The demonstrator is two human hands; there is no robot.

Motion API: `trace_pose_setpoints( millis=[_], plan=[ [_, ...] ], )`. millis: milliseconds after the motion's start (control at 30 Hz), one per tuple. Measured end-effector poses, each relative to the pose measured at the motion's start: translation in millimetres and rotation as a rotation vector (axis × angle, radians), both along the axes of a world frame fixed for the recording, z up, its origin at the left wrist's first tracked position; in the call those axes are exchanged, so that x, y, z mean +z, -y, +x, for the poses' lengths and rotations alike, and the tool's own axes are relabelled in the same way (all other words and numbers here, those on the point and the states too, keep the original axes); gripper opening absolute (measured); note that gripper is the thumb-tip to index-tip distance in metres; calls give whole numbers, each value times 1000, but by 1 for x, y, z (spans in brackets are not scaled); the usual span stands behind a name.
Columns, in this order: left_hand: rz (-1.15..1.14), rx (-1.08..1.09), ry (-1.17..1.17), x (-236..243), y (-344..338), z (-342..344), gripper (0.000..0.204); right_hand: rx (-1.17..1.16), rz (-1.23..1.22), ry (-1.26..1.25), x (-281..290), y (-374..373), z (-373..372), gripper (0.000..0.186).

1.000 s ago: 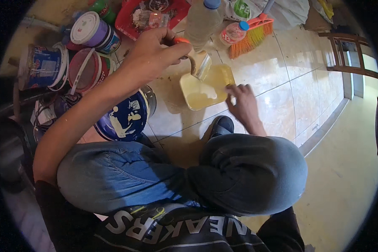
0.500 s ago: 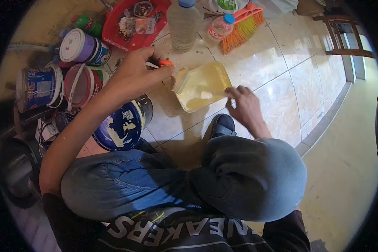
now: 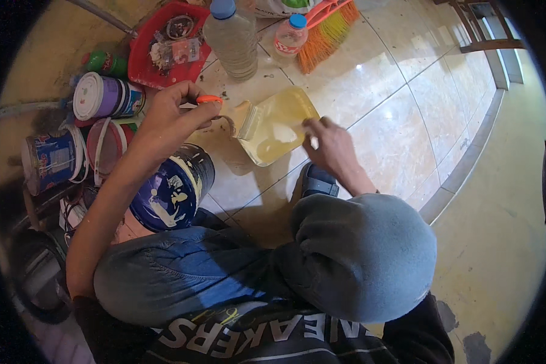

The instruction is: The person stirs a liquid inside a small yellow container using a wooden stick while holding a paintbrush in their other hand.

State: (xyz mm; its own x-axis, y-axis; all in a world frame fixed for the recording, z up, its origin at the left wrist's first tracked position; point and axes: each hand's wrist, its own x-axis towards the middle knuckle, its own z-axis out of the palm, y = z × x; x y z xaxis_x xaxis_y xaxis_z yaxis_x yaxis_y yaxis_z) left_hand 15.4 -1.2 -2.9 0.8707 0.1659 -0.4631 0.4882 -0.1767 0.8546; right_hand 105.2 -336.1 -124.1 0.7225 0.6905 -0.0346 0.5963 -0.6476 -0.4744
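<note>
Low over the floor my left hand is closed on a paintbrush with an orange-tipped handle; its metal band and head lie at the left edge of a shallow plastic tray. Pale yellowish liquid is in the tray. At the tray's right rim my right hand has its fingers curled on the edge. A paint-smeared dark blue bucket stands just left of the tray, beside my crossed legs.
Several paint pots crowd the left side. A red dustpan with debris, a large water bottle, a small bottle and an orange-yellow broom are behind. A wooden chair stands at far right.
My left hand has lowered the brush from above the tray to its left rim. My right hand stays at the tray's right edge. The whole view has shifted.
</note>
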Motion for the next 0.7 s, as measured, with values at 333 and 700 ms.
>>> trace_pose_setpoints(
  millis=[333,700],
  plan=[
    [-13,23,-12,5,-2,-3,25,30,-45,-28,1,-6,0,28],
    [-37,69,71,16,-7,-2,30,52,-104,-96,11,-4,-7,22]
  ],
)
